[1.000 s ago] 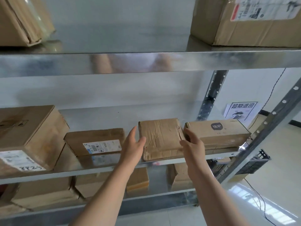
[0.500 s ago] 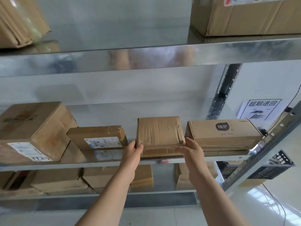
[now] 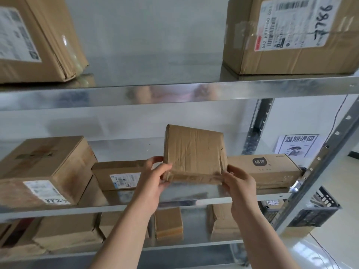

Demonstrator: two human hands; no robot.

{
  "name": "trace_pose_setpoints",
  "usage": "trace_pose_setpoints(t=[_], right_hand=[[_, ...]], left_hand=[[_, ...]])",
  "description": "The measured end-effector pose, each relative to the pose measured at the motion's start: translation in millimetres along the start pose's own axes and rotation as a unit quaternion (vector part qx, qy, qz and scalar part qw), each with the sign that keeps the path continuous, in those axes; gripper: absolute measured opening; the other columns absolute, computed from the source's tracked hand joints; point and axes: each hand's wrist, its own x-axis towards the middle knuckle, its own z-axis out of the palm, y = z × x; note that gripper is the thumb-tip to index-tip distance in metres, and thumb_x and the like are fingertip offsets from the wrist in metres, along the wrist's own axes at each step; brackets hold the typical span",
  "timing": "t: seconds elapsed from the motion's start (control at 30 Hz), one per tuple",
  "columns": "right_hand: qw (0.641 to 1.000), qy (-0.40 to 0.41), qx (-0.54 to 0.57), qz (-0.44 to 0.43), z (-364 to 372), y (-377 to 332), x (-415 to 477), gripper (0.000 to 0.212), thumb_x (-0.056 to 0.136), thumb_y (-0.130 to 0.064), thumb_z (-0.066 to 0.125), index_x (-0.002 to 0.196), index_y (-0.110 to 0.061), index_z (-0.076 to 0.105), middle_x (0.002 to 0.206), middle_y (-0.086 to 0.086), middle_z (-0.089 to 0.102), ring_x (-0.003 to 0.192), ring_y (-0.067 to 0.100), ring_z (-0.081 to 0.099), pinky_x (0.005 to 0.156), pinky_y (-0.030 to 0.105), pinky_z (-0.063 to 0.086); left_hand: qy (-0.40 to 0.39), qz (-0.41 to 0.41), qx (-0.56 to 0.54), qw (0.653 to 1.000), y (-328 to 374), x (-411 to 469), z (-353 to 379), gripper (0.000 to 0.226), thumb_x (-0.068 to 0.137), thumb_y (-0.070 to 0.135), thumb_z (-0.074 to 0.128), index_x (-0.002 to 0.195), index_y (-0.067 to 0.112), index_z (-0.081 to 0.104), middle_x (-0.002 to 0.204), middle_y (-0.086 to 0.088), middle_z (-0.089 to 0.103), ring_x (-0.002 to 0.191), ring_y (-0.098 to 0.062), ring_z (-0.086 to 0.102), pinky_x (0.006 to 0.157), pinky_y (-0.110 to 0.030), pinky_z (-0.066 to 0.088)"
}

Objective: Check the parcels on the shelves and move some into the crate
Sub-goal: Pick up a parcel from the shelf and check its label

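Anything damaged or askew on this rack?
Yes. The wrinkled parcel, gripped by the left hand and right hand, is heavily creased and tipped up at an angle. The upper-left box has a crushed, split bottom corner.

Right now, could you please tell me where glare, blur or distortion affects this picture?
Head view: the upper shelf edge mirrors hazy reflections; the left box label is smeared by blur; the wide lens slants the right upright; the held parcel, left hand and right hand look fairly sharp.
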Motion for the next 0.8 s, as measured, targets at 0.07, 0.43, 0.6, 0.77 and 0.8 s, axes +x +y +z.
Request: trace_pose_setpoints(t=[0.07,0.43,0.6,0.77,0.8], right_hand=[[1.0,0.03,0.0,-0.006,1,2,-2,0.018,0.084,-0.002,0.074,0.088,-0.019,0.078,0.089,0.014,0.077,0.086,0.03,0.07,0.083,0.043,0.054],[0.999,0.043,-0.015,-0.016,7,-1,-15,0.013,0.082,0.003,0.067,0.089,-0.005,0.074,0.085,0.005,0.075,0.084,0.02,0.066,0.081,0.037,0.051],[0.997,-0.009,-0.078,-0.026,14,-1,-29,0.006,0.087,-0.003,0.064,0.092,-0.004,0.066,0.083,0.005,0.061,0.081,0.021,0.05,0.07,0.033,0.034],[0.996,-0.066,-0.048,-0.019,29,-16,-48,0.054,0.098,-0.017,0.065,0.149,-0.015,0.049,0.136,0.0,0.059,0.12,0.012,0.053,0.102,0.028,0.04],[0.996,-0.082,-0.033,-0.016,31,-19,-53,0.055,0.098,-0.021,0.066,0.15,-0.017,0.048,0.145,0.001,0.056,0.128,0.014,0.052,0.11,0.033,0.041]], left_hand=[[-0.006,-0.008,-0.017,1.0,2,-4,-2,0.038,0.086,0.006,0.07,0.121,0.008,0.056,0.124,-0.019,0.064,0.116,-0.033,0.063,0.098,-0.045,0.054],[-0.056,0.0,-0.043,0.998,12,-22,-13,0.023,0.076,0.013,0.076,0.099,0.012,0.071,0.091,-0.003,0.075,0.106,-0.028,0.064,0.104,-0.052,0.048],[-0.056,0.041,0.004,0.998,9,-30,-11,0.04,0.073,0.014,0.081,0.112,0.016,0.07,0.099,-0.002,0.078,0.104,-0.024,0.068,0.096,-0.042,0.054],[-0.004,0.097,0.101,0.99,2,-40,-4,0.085,0.057,0.034,0.09,0.133,0.025,0.054,0.124,0.004,0.07,0.115,-0.016,0.066,0.104,-0.04,0.05],[0.002,0.112,0.118,0.987,1,-43,-2,0.081,0.063,0.03,0.091,0.134,0.027,0.052,0.125,0.005,0.068,0.115,-0.014,0.064,0.103,-0.038,0.05]])
